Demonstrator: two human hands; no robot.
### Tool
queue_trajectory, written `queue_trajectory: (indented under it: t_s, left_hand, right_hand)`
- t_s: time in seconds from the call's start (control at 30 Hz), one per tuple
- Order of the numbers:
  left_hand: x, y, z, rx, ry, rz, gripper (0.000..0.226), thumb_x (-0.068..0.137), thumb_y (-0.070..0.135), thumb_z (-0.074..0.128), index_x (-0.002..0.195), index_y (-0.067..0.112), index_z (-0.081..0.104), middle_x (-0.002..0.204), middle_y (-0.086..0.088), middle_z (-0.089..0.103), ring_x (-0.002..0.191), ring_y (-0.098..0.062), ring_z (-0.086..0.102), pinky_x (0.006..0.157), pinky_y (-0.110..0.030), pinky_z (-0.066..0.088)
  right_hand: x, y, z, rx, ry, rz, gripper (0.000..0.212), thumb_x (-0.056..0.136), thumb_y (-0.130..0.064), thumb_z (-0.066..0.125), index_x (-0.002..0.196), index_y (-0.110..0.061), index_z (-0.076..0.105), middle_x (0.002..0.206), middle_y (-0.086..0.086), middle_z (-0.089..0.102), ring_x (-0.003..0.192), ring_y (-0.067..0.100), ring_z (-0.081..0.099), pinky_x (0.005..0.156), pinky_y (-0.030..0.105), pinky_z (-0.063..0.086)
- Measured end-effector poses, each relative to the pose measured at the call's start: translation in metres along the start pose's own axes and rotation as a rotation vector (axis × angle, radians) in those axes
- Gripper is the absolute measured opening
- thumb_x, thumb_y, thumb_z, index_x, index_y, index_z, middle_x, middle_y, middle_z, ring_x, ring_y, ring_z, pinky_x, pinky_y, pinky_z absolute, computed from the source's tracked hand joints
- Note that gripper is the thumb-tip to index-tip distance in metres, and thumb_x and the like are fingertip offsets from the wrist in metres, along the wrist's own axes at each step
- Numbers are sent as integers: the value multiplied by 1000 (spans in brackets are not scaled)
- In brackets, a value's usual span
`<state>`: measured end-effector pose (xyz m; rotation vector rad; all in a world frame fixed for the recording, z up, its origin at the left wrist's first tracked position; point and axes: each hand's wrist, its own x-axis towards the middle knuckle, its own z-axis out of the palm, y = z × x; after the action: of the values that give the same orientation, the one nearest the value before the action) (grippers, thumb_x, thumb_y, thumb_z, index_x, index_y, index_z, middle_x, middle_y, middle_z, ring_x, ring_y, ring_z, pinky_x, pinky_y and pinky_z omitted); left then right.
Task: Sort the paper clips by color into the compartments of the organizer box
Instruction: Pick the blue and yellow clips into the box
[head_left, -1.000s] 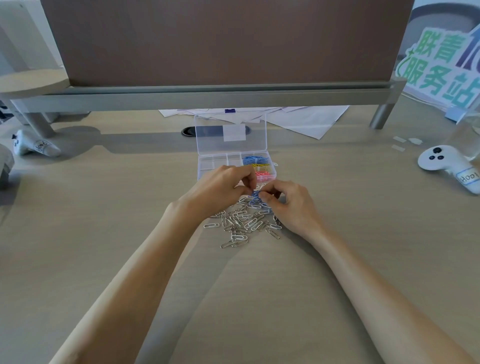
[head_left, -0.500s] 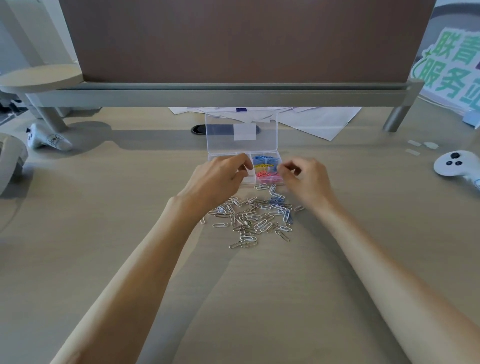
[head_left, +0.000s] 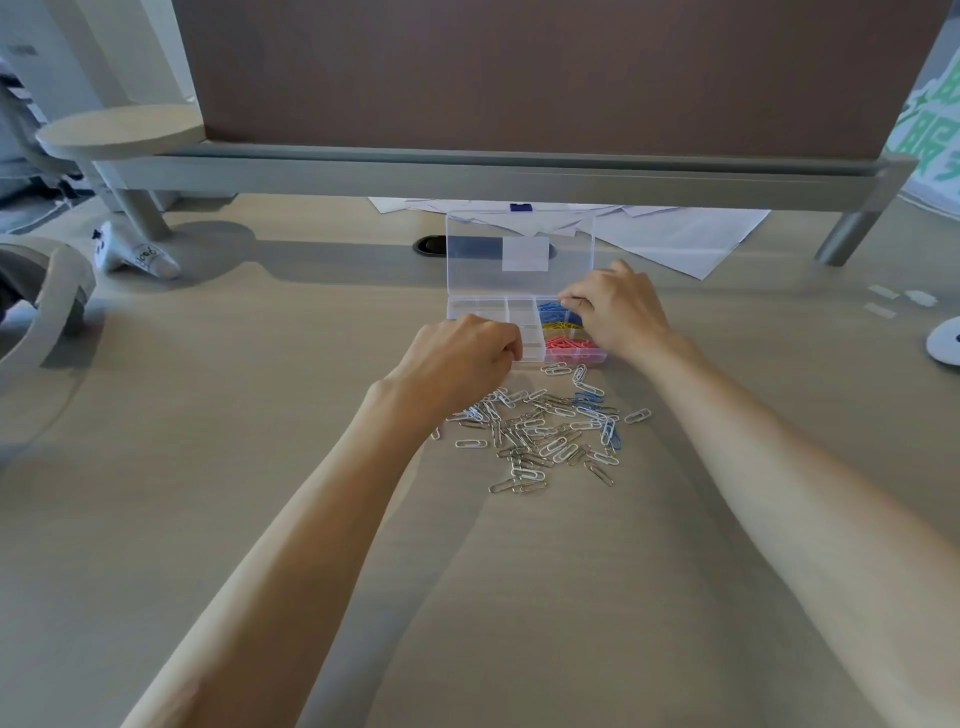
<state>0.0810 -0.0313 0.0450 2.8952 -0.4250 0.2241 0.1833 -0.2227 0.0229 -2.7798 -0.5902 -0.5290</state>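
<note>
Head, Right hand (head_left: 618, 314): fingertips pinched together over the blue compartment of organizer box (head_left: 475, 307); a clip there cannot be told.
Head, Left hand (head_left: 462, 358): fingers curled under, against the box front; contents hidden.
Head, Paper clips (head_left: 545, 436): loose on desk (head_left: 260, 415), near the box.

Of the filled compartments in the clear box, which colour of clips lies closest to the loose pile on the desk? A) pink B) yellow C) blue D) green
A: the pink clips fill the organizer box's nearest right compartment, with yellow clips and then blue clips behind them.
</note>
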Motion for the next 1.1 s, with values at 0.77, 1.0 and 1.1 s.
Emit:
queue_trajectory:
  t_s: [0.77,1.0,1.1]
  left_hand:
    - [-4,27,5,-53,-171,151,13,91,40,56,92,31,66,95,17,62,91,-7,56,70,-28,45]
    - [-5,41,15,-107,-75,220,16,91,40,58,99,31,68,97,15,62,98,-8,53,73,-33,48]
    - [-5,44,16,-117,-73,231,17,90,38,61,104,30,66,101,13,63,104,-9,52,78,-36,49]
  right_hand:
    - [-146,-15,-44,372,-149,178,10,77,-22,70,81,-30,67,81,-14,63,73,-3,55,66,16,40]
    - [-147,-15,-45,367,-154,166,13,79,-26,69,91,-31,70,84,-15,61,72,-1,57,67,17,44]
    - [-147,-15,-45,343,-136,161,13,79,-29,70,92,-30,67,82,-15,58,71,-1,53,68,23,44]
